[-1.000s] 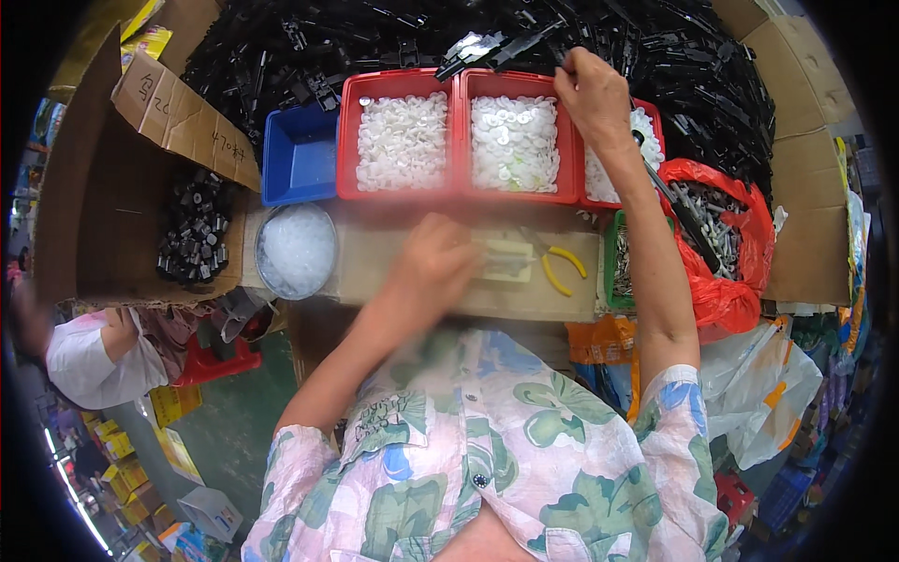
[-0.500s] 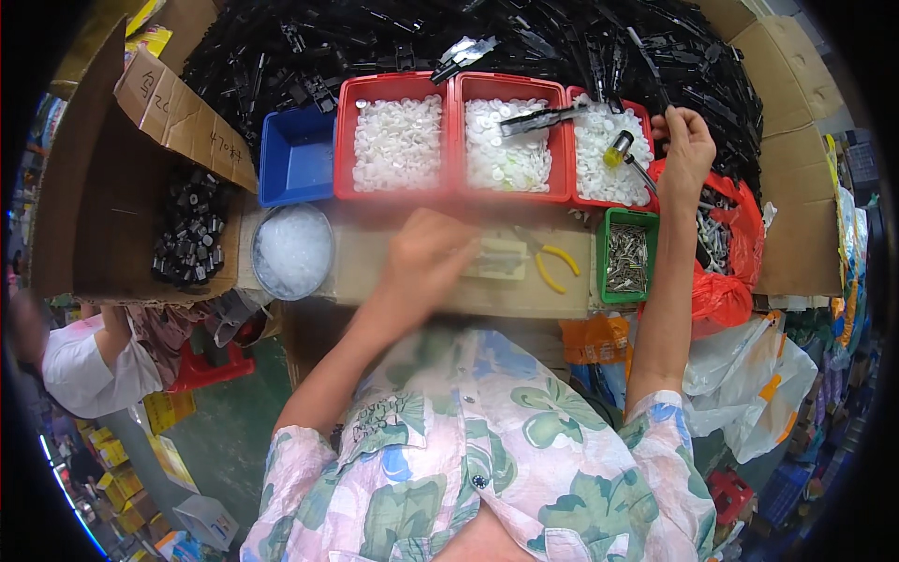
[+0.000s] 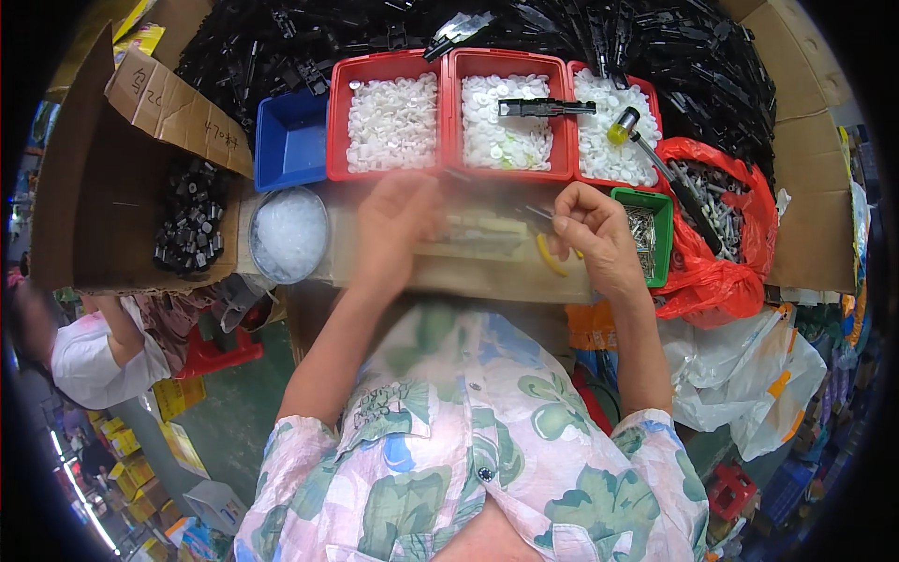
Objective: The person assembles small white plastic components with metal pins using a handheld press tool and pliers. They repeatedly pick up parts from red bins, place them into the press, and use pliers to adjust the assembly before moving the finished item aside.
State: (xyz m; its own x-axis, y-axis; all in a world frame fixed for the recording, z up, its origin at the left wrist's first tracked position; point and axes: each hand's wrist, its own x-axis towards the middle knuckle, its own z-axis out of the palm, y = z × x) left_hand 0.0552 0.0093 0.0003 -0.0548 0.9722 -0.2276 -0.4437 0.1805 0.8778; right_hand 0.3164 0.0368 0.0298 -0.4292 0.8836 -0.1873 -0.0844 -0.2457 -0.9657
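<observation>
My left hand (image 3: 396, 229) is blurred by motion over the work board (image 3: 412, 281), left of a pale block (image 3: 506, 236) with a recess. A dark, smeared streak shows near its fingertips; whether the hand holds it cannot be made out. My right hand (image 3: 599, 234) is closed, thumb and fingers pinched, over the yellow-handled pliers (image 3: 550, 258). What lies between its fingertips, if anything, is too small to tell. Just right of this hand is a green bin (image 3: 661, 248) of small metal pins.
Behind the board stand a blue bin (image 3: 265, 140) and red bins (image 3: 451, 122) of white discs, with a black part (image 3: 538, 108) across two. A yellow-headed mallet (image 3: 684, 192) leans by a red bag (image 3: 721, 298). Left are a round tub (image 3: 290, 234) and black caps (image 3: 192, 220).
My right hand has come down from the black parts pile to the board beside the pliers. My left hand has shifted left, off the pale block. The view has tilted slightly.
</observation>
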